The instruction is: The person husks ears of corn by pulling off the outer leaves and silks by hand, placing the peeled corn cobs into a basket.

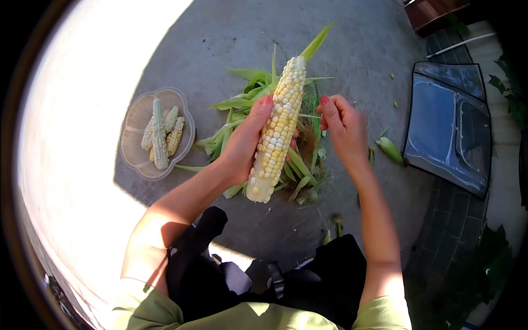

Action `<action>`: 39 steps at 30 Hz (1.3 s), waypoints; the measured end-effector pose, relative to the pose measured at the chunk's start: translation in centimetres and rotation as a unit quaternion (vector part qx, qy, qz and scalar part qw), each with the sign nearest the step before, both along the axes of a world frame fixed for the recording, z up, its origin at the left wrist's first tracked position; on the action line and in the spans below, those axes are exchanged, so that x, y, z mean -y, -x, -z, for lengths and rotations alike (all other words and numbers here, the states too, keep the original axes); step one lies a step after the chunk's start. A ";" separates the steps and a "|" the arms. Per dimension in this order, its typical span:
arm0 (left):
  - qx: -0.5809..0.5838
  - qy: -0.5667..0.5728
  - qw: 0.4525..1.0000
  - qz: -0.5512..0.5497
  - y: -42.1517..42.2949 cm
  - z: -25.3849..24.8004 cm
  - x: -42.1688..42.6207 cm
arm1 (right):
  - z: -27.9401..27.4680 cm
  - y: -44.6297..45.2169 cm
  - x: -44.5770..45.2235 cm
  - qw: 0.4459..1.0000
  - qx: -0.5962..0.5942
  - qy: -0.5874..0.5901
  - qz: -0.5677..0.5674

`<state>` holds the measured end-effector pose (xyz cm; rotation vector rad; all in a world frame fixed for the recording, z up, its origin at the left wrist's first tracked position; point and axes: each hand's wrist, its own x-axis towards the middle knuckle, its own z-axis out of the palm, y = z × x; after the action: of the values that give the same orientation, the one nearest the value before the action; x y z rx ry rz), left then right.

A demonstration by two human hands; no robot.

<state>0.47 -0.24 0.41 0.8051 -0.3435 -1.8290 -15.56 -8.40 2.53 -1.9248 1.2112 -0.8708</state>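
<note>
My left hand [246,140] is wrapped round a corn cob [281,118] with white and yellow kernels, held slanted in front of me. A green husk strip [317,43] sticks out beyond its far tip. To the right of the cob, apart from it, my right hand [346,124] is closed with thumb against curled fingers; what it pinches, if anything, is too small to make out. Below the cob lies a heap of green husks [234,132] with brownish corn silk [306,146], partly hidden by the cob and my left hand.
On the left a pale plastic basket [129,157] holds several husked cobs [159,135]. An ear in its husk [389,149] lies on the concrete floor [352,49] at right, beside a dark-framed clear panel [440,132]. Bright sunlight covers the left side.
</note>
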 end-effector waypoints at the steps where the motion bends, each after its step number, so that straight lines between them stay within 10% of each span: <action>1: 0.012 0.001 1.000 -0.013 0.1 0.0 -0.1 | -1.0 -0.5 -0.9 0.997 -0.061 0.015 -0.037; 9: 0.061 0.011 0.996 -0.068 0.6 -0.4 -0.3 | 0.6 -2.1 -2.3 0.944 -0.150 0.291 -0.041; 18: -0.079 0.018 0.997 0.008 -0.1 -0.3 -0.4 | -0.7 -0.7 -0.9 0.997 -0.012 -0.012 -0.070; 25: -0.056 0.001 0.998 0.022 0.0 0.0 -0.6 | 1.7 -1.3 -1.2 0.968 -0.105 0.225 0.020; 28: -0.059 0.021 0.998 0.025 -0.4 0.3 -0.4 | 1.9 0.4 1.3 0.986 -0.097 0.087 0.104; 39: -0.084 -0.063 0.990 -0.097 -0.2 0.4 0.4 | 1.6 -2.8 -4.5 0.988 -0.016 0.122 -0.095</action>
<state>0.66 -0.61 0.04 0.7382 -0.0392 -1.7329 -12.76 -3.92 0.95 -2.2153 0.9549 -0.9220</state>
